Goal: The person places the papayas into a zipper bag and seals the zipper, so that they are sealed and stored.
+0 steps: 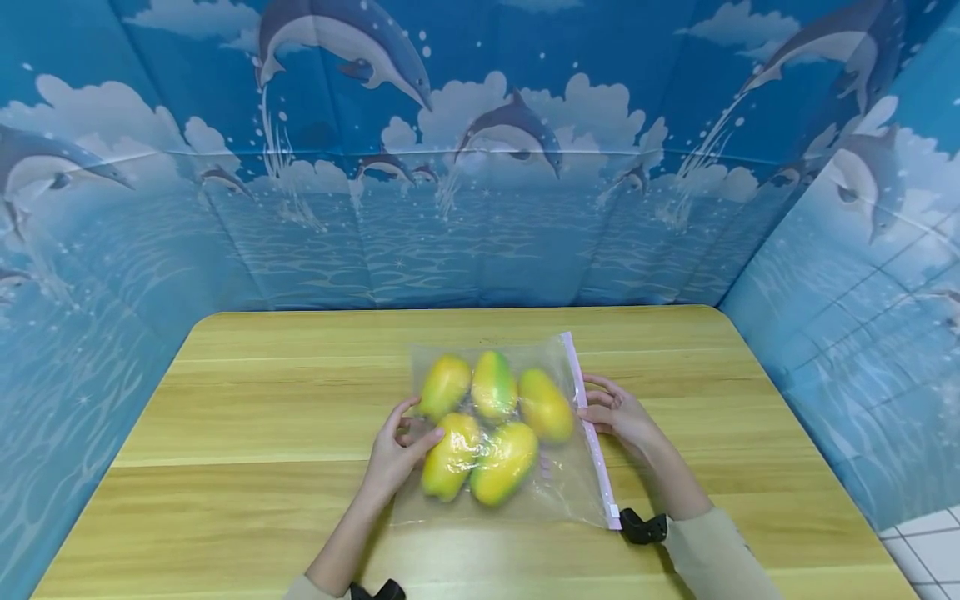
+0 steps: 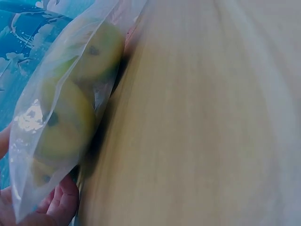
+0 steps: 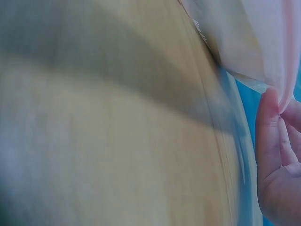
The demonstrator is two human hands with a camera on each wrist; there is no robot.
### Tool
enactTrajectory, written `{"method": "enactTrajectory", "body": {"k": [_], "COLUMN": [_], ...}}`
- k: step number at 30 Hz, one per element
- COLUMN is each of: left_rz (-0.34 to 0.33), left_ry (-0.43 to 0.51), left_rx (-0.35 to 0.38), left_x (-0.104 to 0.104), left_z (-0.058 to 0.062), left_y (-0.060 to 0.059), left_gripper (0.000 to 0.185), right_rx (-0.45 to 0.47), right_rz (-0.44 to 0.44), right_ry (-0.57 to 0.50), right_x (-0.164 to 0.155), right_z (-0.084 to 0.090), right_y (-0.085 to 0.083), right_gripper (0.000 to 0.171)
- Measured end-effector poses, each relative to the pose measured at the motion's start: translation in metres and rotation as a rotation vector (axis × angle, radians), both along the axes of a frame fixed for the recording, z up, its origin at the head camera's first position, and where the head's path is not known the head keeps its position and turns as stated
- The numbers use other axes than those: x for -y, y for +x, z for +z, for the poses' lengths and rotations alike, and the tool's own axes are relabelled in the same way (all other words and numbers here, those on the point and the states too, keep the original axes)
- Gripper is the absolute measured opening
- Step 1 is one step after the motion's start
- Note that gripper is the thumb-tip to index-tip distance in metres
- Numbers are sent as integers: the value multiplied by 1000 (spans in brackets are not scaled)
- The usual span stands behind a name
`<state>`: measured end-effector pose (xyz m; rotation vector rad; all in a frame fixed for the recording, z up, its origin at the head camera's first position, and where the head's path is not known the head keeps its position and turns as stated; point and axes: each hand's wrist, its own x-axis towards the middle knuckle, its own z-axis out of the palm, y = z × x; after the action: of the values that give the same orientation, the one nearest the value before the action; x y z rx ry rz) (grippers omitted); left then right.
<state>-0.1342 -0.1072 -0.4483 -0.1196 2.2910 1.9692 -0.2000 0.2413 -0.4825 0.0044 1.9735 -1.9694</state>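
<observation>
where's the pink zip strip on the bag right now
In the head view, the pink zip strip runs along the bag's right edge, pinched by the right hand.

bag (image 1: pixel 558 483): clear, glossy plastic film, wrinkled, catching glare; pink plastic zip strip (image 1: pixel 590 429). mangoes (image 1: pixel 495 421): smooth, shiny yellow-green skins. table (image 1: pixel 247 400): pale wood grain, satin sheen. backdrop (image 1: pixel 480 208): printed sheet, creased, slightly glossy.

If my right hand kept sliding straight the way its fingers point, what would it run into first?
Probably the pink zip strip of the clear plastic bag, which the right hand already touches; beyond it, the nearest yellow-green mango.
</observation>
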Motion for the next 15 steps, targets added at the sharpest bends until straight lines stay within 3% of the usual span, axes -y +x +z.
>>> {"method": "enactTrajectory", "body": {"k": [6, 9, 12, 15], "left_rz": [4, 6, 2, -25], "left_ry": [0, -9, -50, -138], "left_rx": [-7, -7, -30, -73], "left_x": [-1, 1, 7, 21], "left_z": [-3, -12, -24, -27], "left_y": [-1, -4, -9, -17], "left_gripper": [65, 66, 66, 69], "right_rx": [-1, 11, 8, -64], "right_rz": [10, 2, 0, 11], "right_ry": [-6, 0, 29, 107], "right_x": [0, 0, -2, -6], "right_z": [1, 2, 5, 18], "right_y": [0, 1, 1, 0], "right_gripper": [71, 71, 71, 66]}}
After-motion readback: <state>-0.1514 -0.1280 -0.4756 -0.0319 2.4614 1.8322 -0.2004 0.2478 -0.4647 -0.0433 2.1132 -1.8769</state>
